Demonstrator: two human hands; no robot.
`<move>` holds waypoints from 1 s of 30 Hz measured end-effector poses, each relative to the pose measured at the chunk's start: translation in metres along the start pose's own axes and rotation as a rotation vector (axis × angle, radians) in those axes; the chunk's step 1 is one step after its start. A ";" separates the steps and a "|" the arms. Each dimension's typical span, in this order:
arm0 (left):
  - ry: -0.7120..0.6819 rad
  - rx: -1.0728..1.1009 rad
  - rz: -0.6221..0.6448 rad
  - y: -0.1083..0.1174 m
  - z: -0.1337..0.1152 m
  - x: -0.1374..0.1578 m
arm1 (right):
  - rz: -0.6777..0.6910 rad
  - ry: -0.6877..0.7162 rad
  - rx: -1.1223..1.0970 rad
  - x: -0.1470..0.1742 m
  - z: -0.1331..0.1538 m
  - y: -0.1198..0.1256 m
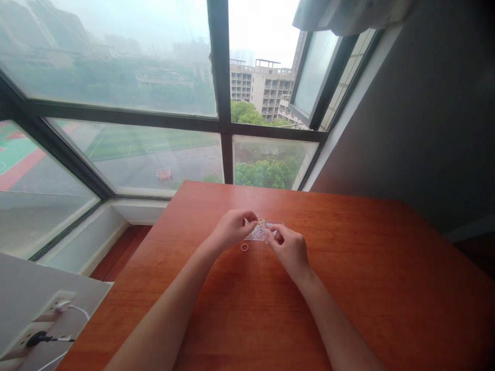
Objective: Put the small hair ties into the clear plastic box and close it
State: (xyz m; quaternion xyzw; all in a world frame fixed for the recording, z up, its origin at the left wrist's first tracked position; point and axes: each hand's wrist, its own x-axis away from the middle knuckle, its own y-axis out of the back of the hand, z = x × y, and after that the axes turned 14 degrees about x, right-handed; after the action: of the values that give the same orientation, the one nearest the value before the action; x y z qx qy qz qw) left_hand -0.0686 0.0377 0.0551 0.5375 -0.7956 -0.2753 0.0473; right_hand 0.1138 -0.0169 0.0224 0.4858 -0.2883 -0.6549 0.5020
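A small clear plastic box (255, 237) with compartments lies on the table between my two hands, its clear lid (279, 224) folded back at the right. Small rings fill part of it, among them a yellow ring (261, 222) and a pale purple ring (259, 233). My left hand (231, 228) curls over the box's left side, thumb and forefinger bent together in a pinch. On the right, my right hand (289, 249) pinches at the box's near right edge; what its fingertips hold is too small to name. One loose pink ring (244, 247) rests on the wood just in front of the box.
The reddish-brown wooden table (348, 288) reaches from my arms to the windows. Behind it stand dark window frames (227, 154), one pane swung outward. A grey wall (406, 113) rises at the right. Sockets with plugs and cables (38, 337) sit low at the left.
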 end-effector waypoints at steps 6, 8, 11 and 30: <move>0.086 0.176 0.144 -0.014 -0.011 0.005 | -0.030 -0.010 -0.006 0.001 0.002 0.004; 0.060 0.176 0.151 -0.017 -0.015 0.005 | -0.040 -0.012 0.002 0.001 0.002 0.005; 0.018 0.136 0.122 -0.020 -0.017 0.003 | -0.042 -0.011 0.013 0.001 0.002 0.005; -0.007 -0.175 -0.083 0.004 0.008 0.000 | -0.032 0.010 -0.034 0.002 0.003 0.007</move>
State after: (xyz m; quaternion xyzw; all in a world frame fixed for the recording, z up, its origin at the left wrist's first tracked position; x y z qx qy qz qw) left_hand -0.0745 0.0420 0.0506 0.5630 -0.7456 -0.3474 0.0801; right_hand 0.1141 -0.0211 0.0289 0.4852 -0.2668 -0.6652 0.5010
